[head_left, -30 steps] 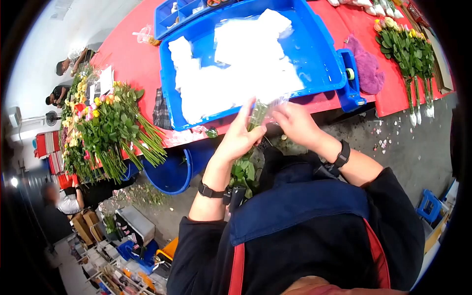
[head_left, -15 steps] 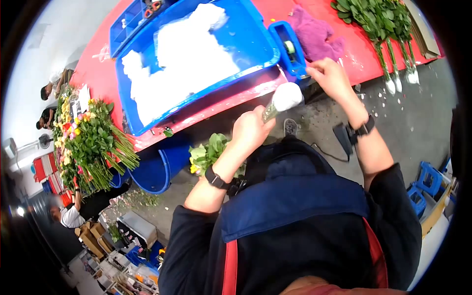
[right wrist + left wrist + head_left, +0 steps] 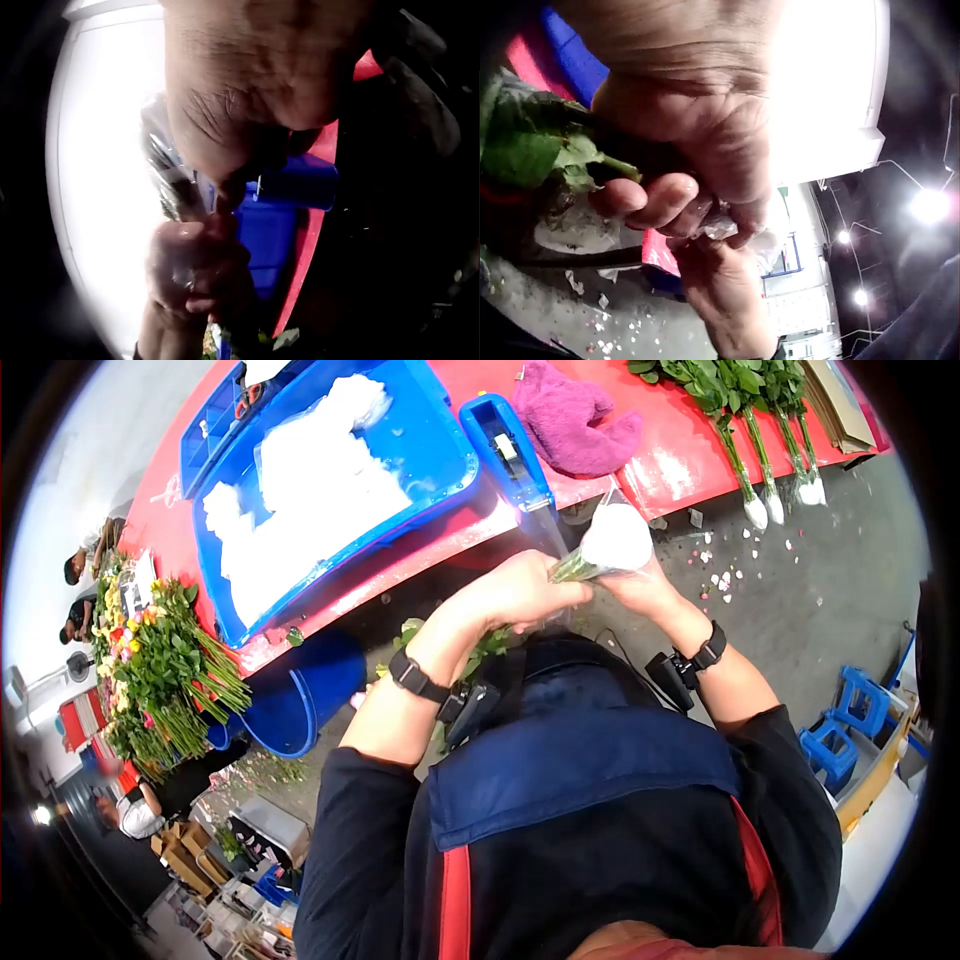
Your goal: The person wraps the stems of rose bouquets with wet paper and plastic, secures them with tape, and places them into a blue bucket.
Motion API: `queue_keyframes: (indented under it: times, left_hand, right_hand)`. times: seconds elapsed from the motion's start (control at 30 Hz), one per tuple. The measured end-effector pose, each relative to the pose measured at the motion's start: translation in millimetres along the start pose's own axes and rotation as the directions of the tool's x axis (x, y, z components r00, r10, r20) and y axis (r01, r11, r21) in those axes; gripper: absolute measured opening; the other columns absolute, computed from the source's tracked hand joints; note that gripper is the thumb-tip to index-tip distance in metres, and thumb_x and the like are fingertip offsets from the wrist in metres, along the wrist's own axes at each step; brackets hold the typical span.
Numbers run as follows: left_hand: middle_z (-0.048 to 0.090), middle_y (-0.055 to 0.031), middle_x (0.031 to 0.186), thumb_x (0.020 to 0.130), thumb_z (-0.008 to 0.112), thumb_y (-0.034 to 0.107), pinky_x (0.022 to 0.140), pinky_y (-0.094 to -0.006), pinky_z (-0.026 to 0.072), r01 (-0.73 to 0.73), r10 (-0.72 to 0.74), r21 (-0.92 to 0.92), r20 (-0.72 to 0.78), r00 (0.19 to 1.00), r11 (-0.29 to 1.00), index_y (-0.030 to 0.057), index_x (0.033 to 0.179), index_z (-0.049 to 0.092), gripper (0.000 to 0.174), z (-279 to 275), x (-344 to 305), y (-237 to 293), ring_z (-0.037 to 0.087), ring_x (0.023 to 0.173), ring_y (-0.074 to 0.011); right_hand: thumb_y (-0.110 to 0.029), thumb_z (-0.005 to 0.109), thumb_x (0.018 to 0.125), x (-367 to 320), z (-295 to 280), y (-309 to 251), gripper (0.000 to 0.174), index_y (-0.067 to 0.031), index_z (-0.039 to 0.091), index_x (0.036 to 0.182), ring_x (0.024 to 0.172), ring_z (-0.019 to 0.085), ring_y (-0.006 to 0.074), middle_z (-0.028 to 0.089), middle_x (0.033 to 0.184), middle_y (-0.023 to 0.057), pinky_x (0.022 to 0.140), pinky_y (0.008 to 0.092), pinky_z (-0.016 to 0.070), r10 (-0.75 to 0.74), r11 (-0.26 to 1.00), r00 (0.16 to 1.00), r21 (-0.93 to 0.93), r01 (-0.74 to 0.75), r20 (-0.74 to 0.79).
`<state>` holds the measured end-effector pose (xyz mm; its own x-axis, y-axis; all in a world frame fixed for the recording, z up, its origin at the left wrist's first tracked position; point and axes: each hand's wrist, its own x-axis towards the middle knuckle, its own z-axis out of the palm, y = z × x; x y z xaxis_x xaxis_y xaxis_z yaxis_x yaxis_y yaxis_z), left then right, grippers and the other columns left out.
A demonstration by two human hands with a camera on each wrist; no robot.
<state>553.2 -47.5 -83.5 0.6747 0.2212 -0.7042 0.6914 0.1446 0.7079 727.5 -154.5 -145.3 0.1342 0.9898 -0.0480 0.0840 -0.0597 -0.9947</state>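
My left hand [image 3: 525,592] grips a bunch of flowers by its stems [image 3: 572,568], leafy end down by my body. A white pad in clear plastic [image 3: 617,538] covers the stem ends, which point up and to the right. Beyond that pad, my right hand [image 3: 640,590] has its fingers at the stems beside the left fist, pinching clear tape. A see-through strip of tape [image 3: 545,528] stretches toward the hands from the blue tape dispenser [image 3: 508,455]. In the left wrist view, green leaves [image 3: 525,154] stick out past the left hand and crinkled plastic [image 3: 721,227] shows between the hands.
On the red table [image 3: 675,470] stands a blue tray [image 3: 445,475] heaped with white material [image 3: 310,485]. A purple cloth [image 3: 572,420] lies beside the dispenser. Several flower bunches [image 3: 750,395] lie at right, more flowers [image 3: 165,660] at left. Blue buckets [image 3: 290,710] stand below.
My right hand has gone from the tray's edge to the tape dispenser and then to the wrapped stems. The left hand has carried the bunch rightward, and its white end now shows.
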Motion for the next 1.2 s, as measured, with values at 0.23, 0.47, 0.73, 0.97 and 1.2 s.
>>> queue_keyframes:
  times: [0.23,0.47,0.73,0.97,1.2]
  left_hand:
    - [0.061,-0.0146,0.066,0.08,0.067,0.025,0.064,-0.0338,0.0491,-0.076,0.164,0.266,-0.326,0.931,0.961,0.0003,0.083,0.066,0.025,34,-32,11,0.059,0.062,-0.0141]
    - [0.064,-0.0241,0.076,0.076,0.065,0.03,0.069,-0.0456,0.0514,0.18,0.174,0.455,-0.632,0.755,0.872,0.0044,0.088,0.067,0.028,20,-39,2,0.065,0.078,-0.0387]
    - [0.066,-0.0162,0.07,0.079,0.065,0.034,0.06,-0.0431,0.0539,0.405,0.238,0.618,-0.701,0.672,0.674,0.0058,0.082,0.062,0.028,4,-30,-49,0.068,0.069,-0.0332]
    - [0.065,-0.0135,0.068,0.078,0.065,0.035,0.059,-0.0431,0.0532,0.315,0.305,0.667,-0.642,0.704,0.675,0.0069,0.079,0.064,0.028,10,-61,-45,0.066,0.067,-0.0325]
    - [0.058,-0.0167,0.061,0.077,0.064,0.027,0.058,-0.0377,0.0484,0.138,0.07,0.433,-0.431,0.9,0.891,-0.0012,0.08,0.063,0.028,15,-98,-4,0.061,0.059,-0.0223]
  right_hand:
    - [-0.012,0.069,0.075,78,3,-23,0.026,-0.0054,0.063,0.1,0.095,0.057,0.0301,0.063,0.095,0.0086,0.084,0.0413,0.0453,-0.544,0.589,0.786,-0.533,0.607,0.294]
    - [-0.006,0.067,0.072,51,9,10,0.017,-0.0078,0.065,0.089,0.078,0.06,0.0267,0.064,0.085,0.0071,0.069,0.0393,0.0483,-0.521,0.699,0.828,-0.454,0.553,0.206]
    - [-0.014,0.063,0.083,43,54,-72,0.017,0.0011,0.069,0.076,0.06,0.058,0.0105,0.068,0.07,0.0063,0.054,0.0221,0.0427,0.295,0.817,0.742,0.244,-0.523,0.601]
    - [-0.012,0.063,0.087,89,55,-132,0.02,0.006,0.064,0.095,0.055,0.065,0.0144,0.07,0.084,0.014,0.04,0.0213,0.0434,0.395,0.727,0.556,0.121,-0.676,0.731]
    - [-0.003,0.063,0.079,127,39,-52,0.032,0.0012,0.066,0.111,0.07,0.063,0.013,0.071,0.097,0.0082,0.058,0.0283,0.0504,0.055,0.996,0.49,-0.08,0.029,0.87]
